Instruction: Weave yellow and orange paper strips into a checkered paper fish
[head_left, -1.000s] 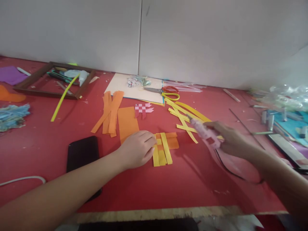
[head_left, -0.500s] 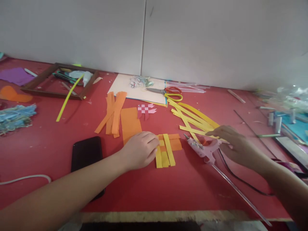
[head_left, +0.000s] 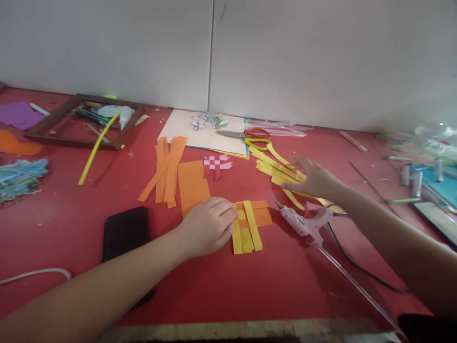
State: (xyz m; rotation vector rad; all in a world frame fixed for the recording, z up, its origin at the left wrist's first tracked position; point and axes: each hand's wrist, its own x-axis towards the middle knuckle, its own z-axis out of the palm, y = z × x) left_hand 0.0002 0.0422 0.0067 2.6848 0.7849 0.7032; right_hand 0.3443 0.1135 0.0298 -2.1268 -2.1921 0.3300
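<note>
My left hand (head_left: 210, 226) is closed on the left end of a small woven paper piece (head_left: 252, 224) made of yellow and orange strips, lying flat on the table. Its fingertips partly cover that end. My right hand (head_left: 314, 178) is over a loose pile of yellow paper strips (head_left: 276, 166), thumb and fingers apart and slightly blurred. Just nearer than this hand lies a pink glue gun (head_left: 303, 224) with a long clear glue stick in its back. A pink-and-white woven paper fish (head_left: 215, 163) lies beyond my left hand, beside an orange paper sheet (head_left: 193, 183).
Orange strips (head_left: 167, 171) lie left of the sheet. Scissors (head_left: 246, 136) rest on cream paper (head_left: 174, 128) at the back. A black phone (head_left: 126, 233) is partly under my left forearm. A brown frame (head_left: 46, 138) stands far left. The glue gun's cord (head_left: 357, 269) trails right.
My right hand has moved left and away from me, from beside the glue gun to over the yellow strips, which have shifted and bunched. My left hand stays on the woven piece.
</note>
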